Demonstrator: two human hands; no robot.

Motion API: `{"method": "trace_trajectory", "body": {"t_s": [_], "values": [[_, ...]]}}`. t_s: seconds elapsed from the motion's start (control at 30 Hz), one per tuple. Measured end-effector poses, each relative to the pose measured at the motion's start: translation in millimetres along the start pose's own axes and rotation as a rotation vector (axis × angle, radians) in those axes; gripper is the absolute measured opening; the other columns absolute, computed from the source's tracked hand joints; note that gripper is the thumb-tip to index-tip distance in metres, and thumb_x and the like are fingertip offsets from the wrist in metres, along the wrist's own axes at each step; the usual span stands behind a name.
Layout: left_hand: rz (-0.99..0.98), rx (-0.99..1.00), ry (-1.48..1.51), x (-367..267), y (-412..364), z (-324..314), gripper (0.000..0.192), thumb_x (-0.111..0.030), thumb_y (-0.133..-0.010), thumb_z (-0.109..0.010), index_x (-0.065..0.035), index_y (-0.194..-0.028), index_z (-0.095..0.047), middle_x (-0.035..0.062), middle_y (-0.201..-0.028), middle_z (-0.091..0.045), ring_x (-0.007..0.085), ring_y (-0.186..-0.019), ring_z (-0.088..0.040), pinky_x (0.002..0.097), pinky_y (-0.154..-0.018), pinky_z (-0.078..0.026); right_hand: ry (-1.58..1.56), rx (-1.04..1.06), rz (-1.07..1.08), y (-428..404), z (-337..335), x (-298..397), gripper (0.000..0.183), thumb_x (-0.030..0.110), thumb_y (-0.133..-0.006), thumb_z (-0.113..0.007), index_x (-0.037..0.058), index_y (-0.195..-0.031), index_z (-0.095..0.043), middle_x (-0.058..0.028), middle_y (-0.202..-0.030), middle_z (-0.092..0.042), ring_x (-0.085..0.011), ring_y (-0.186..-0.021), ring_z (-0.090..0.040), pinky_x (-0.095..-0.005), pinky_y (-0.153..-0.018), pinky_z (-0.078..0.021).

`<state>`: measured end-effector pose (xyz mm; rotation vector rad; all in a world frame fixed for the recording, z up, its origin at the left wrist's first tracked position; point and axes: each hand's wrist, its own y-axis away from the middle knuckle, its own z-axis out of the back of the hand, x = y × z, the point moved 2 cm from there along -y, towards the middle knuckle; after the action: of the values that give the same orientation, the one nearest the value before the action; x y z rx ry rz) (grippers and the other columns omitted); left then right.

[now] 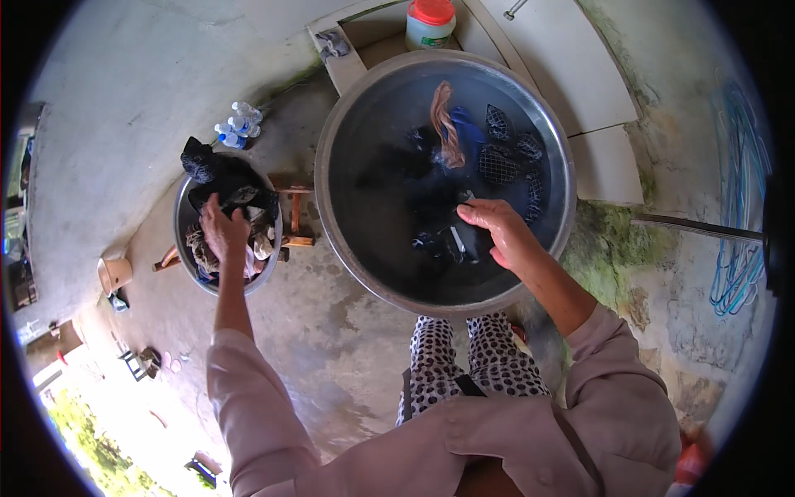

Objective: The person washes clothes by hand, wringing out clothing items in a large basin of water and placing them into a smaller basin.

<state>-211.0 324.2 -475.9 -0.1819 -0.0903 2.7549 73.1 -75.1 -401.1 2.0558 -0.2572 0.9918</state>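
My left hand [225,231] is over the smaller metal basin [278,239] at left, fingers apart. Its fingertips are at a black garment [233,180] heaped over the far rim. Brown and pale cloths [202,248] lie below it in the same basin. My right hand [500,230] is over the large round metal basin [323,186], thumb and fingers close together near the dark water. Whether it pinches some dark cloth is not clear. In the water are a twisted brown cloth [446,124], a blue cloth [467,127] and black cloth with a white grid pattern [499,166].
A tub with a red lid [431,23] stands behind the large basin on a tiled ledge. Several plastic bottles [239,126] are by the wall. The smaller basin rests on a wooden stool [297,211]. Blue hangers [736,273] hang at right; a tan bucket [114,275] is at left.
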Motion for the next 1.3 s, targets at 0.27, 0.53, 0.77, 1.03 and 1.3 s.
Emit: {"method": "trace_trajectory", "body": {"t_s": [0.27, 0.53, 0.77, 1.03, 1.3], "values": [[0.487, 1.050, 1.254, -175, 178, -133, 0.063, -0.045, -0.084, -0.067, 0.0009, -0.125, -0.055, 0.0143, -0.112, -0.065, 0.0234, -0.091, -0.067, 0.0325, -0.078, -0.055, -0.365, 0.482, -0.013, 46, -37, 26, 0.021, 0.007, -0.087, -0.066, 0.0007, -0.107, -0.065, -0.0040, -0.090, -0.070, -0.0091, -0.079, -0.066, -0.0201, -0.069, -0.0499], [0.931, 0.878, 1.341, -221, 183, -117, 0.052, -0.039, -0.087, -0.065, 0.0031, -0.118, -0.060, 0.0138, -0.109, -0.064, 0.0273, -0.095, -0.064, 0.0386, -0.084, -0.051, -0.060, -0.032, 0.174, -19, 35, 7, 0.010, 0.013, -0.086, -0.069, 0.0051, -0.082, -0.064, 0.0018, -0.077, -0.061, -0.0061, -0.072, -0.057, -0.0217, -0.069, -0.0462], [0.700, 0.649, 1.056, -200, 188, -163, 0.059, -0.029, -0.083, -0.070, 0.0022, -0.130, -0.052, 0.0178, -0.121, -0.060, 0.0275, -0.111, -0.057, 0.0356, -0.094, -0.046, 1.447, -0.505, 0.431, -79, 144, -107, 0.050, 0.009, -0.077, -0.066, 0.0076, -0.125, -0.051, -0.0205, -0.125, -0.049, -0.0463, -0.107, -0.049, -0.0502, -0.088, -0.0440], [0.343, 0.568, 0.589, -91, 220, -245, 0.070, -0.017, -0.075, -0.075, 0.0012, -0.136, -0.046, 0.0155, -0.102, -0.065, 0.0274, -0.090, -0.061, 0.0354, -0.079, -0.051, 1.788, 0.285, 0.106, -125, 43, -228, 0.085, 0.031, -0.079, -0.071, 0.0280, -0.150, -0.025, -0.0209, -0.154, -0.018, -0.0566, -0.134, -0.022, -0.0707, -0.095, -0.0320], [0.841, 0.953, 0.801, -217, 216, -155, 0.038, -0.025, -0.077, -0.074, 0.0041, -0.101, -0.066, 0.0179, -0.103, -0.066, 0.0298, -0.100, -0.065, 0.0372, -0.082, -0.054, 1.404, 0.046, -0.156, -177, 151, -242, 0.041, 0.018, -0.078, -0.065, 0.0093, -0.118, -0.065, -0.0208, -0.116, -0.063, -0.0329, -0.113, -0.057, -0.0395, -0.096, -0.0446]]}}
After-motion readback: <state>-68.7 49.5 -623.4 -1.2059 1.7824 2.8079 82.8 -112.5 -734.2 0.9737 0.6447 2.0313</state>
